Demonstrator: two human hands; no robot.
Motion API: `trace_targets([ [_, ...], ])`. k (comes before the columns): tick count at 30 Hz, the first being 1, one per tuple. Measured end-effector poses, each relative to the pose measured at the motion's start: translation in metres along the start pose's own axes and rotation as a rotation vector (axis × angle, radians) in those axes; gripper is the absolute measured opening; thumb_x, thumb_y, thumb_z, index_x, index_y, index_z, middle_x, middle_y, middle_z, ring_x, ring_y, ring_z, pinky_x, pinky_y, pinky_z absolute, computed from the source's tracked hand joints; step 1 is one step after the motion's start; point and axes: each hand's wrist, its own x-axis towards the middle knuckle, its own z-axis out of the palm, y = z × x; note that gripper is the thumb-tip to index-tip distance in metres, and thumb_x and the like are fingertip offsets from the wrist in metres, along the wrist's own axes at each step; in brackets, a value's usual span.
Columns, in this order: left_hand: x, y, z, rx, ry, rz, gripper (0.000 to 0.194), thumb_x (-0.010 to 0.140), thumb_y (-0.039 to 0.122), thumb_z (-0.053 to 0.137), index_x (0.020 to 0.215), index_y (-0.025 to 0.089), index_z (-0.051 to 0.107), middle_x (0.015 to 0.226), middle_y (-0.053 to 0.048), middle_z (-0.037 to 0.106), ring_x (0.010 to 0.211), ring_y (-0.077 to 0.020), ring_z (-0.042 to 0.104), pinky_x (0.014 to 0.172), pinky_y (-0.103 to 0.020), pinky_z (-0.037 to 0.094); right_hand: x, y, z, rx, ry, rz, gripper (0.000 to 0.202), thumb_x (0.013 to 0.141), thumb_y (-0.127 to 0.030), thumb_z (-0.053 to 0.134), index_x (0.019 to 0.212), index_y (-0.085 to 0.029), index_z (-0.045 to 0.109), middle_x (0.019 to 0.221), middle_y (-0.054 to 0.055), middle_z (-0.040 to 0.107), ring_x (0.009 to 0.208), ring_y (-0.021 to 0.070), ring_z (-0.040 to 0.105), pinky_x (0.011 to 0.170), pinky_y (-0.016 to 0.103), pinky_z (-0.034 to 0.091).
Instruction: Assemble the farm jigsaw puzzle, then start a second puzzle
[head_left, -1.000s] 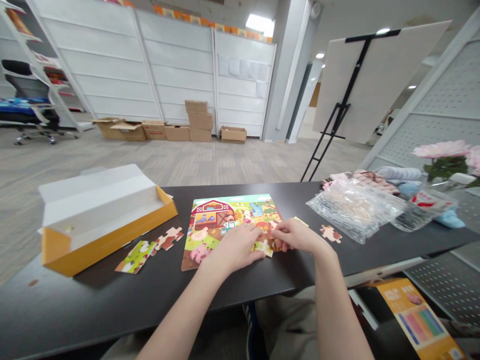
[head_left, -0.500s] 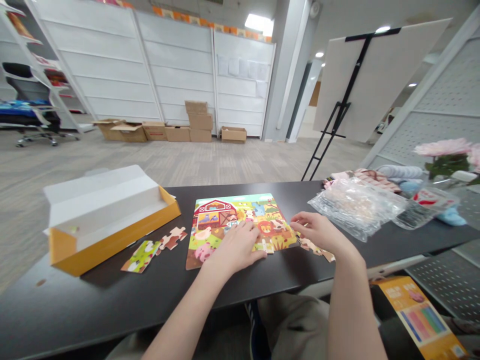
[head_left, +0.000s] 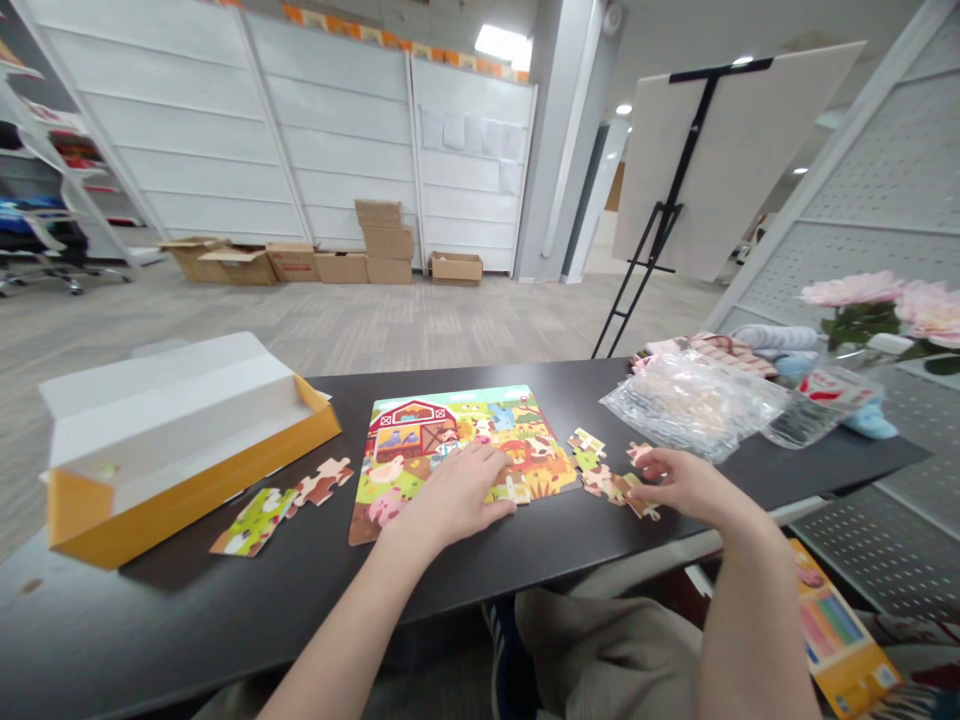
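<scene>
A colourful farm puzzle (head_left: 390, 440) with a red barn lies on the black table. My left hand (head_left: 457, 492) rests palm down over its lower middle, fingers spread. To the right of the puzzle is a small group of loose pieces (head_left: 600, 480). My right hand (head_left: 679, 482) is at the right end of that group, with thumb and fingers curled near a brown and pink piece (head_left: 637, 453); whether it grips the piece is unclear. More loose pieces, one green (head_left: 256, 520) and one brown (head_left: 322, 482), lie left of the puzzle.
An open yellow box (head_left: 202, 480) with a white lid stands at the left. Clear plastic bags (head_left: 697, 400), folded cloths (head_left: 735, 350) and pink flowers (head_left: 855, 290) are at the right. The table's front edge runs just below my hands.
My right hand has moved right, away from the puzzle's edge, uncovering the loose pieces there. My left hand stays on the puzzle. The whole view has shifted slightly.
</scene>
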Motion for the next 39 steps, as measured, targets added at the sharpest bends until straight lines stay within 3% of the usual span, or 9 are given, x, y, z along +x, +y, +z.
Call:
trace_targets([
  [2, 0.000, -0.002, 0.002, -0.003, -0.004, -0.005, 0.036, 0.088, 0.040, 0.070, 0.117, 0.019, 0.062, 0.120, -0.010, 0.068, 0.117, -0.0299, 0.060, 0.097, -0.041, 0.049, -0.002, -0.001, 0.001, -0.024, -0.048, -0.008, 0.040, 0.056, -0.034, 0.083, 0.094, -0.022, 0.074, 0.092, 0.006, 0.076, 0.077, 0.0226, 0.071, 0.065, 0.028, 0.052],
  [9, 0.000, -0.003, 0.003, 0.004, 0.000, -0.010, 0.039, 0.087, 0.039, 0.070, 0.120, 0.019, 0.062, 0.123, -0.011, 0.066, 0.120, -0.0304, 0.059, 0.101, -0.041, 0.048, -0.001, -0.006, 0.009, 0.031, -0.148, -0.008, 0.038, 0.058, -0.027, 0.077, 0.094, -0.020, 0.069, 0.072, -0.001, 0.066, 0.060, 0.0164, 0.060, 0.052, 0.026, 0.041],
  [14, 0.001, -0.005, 0.004, 0.006, 0.004, -0.019, 0.044, 0.087, 0.042, 0.070, 0.122, 0.017, 0.062, 0.122, -0.013, 0.066, 0.121, -0.0325, 0.058, 0.100, -0.045, 0.049, -0.005, 0.000, -0.005, 0.208, -0.141, -0.065, 0.036, 0.061, -0.048, 0.080, 0.074, -0.019, 0.062, 0.062, -0.002, 0.058, 0.058, 0.0149, 0.054, 0.053, 0.026, 0.039],
  [19, 0.001, -0.006, 0.006, -0.015, 0.001, -0.004, 0.043, 0.088, 0.044, 0.069, 0.123, 0.019, 0.066, 0.120, -0.012, 0.065, 0.121, -0.0319, 0.058, 0.101, -0.045, 0.050, -0.016, -0.038, -0.018, 0.439, -0.127, -0.161, 0.045, 0.072, -0.061, 0.076, 0.082, -0.019, 0.062, 0.076, 0.005, 0.069, 0.071, 0.0196, 0.065, 0.059, 0.027, 0.046],
  [23, 0.000, -0.006, 0.005, -0.010, 0.004, 0.001, 0.043, 0.087, 0.045, 0.071, 0.122, 0.020, 0.068, 0.117, -0.011, 0.065, 0.116, -0.0314, 0.060, 0.097, -0.044, 0.051, -0.015, -0.083, -0.002, 0.601, -0.081, -0.244, 0.044, 0.077, -0.058, 0.075, 0.095, -0.020, 0.060, 0.089, 0.007, 0.071, 0.077, 0.0190, 0.068, 0.063, 0.027, 0.051],
  [27, 0.000, -0.004, 0.003, -0.002, 0.009, -0.007, 0.043, 0.086, 0.045, 0.072, 0.122, 0.021, 0.069, 0.117, -0.011, 0.065, 0.117, -0.0311, 0.059, 0.099, -0.044, 0.049, -0.008, -0.109, 0.023, 0.610, -0.221, -0.204, 0.049, 0.077, -0.053, 0.072, 0.112, -0.022, 0.057, 0.085, 0.001, 0.064, 0.058, 0.0132, 0.061, 0.047, 0.024, 0.047],
  [32, 0.002, -0.002, 0.001, -0.002, -0.013, -0.015, 0.044, 0.087, 0.045, 0.071, 0.123, 0.020, 0.069, 0.116, -0.012, 0.066, 0.118, -0.0313, 0.059, 0.099, -0.043, 0.049, 0.000, -0.115, 0.043, 0.561, -0.369, -0.208, 0.038, 0.082, -0.046, 0.065, 0.110, -0.022, 0.057, 0.081, -0.001, 0.062, 0.059, 0.0139, 0.064, 0.049, 0.024, 0.049],
  [39, 0.001, -0.001, -0.001, 0.005, -0.010, -0.012, 0.042, 0.085, 0.046, 0.073, 0.118, 0.020, 0.070, 0.114, -0.011, 0.065, 0.117, -0.0304, 0.058, 0.097, -0.041, 0.049, 0.015, -0.102, 0.057, 0.393, -0.337, -0.241, 0.021, 0.078, -0.031, 0.067, 0.095, -0.020, 0.060, 0.075, -0.002, 0.063, 0.055, 0.0116, 0.060, 0.054, 0.024, 0.046],
])
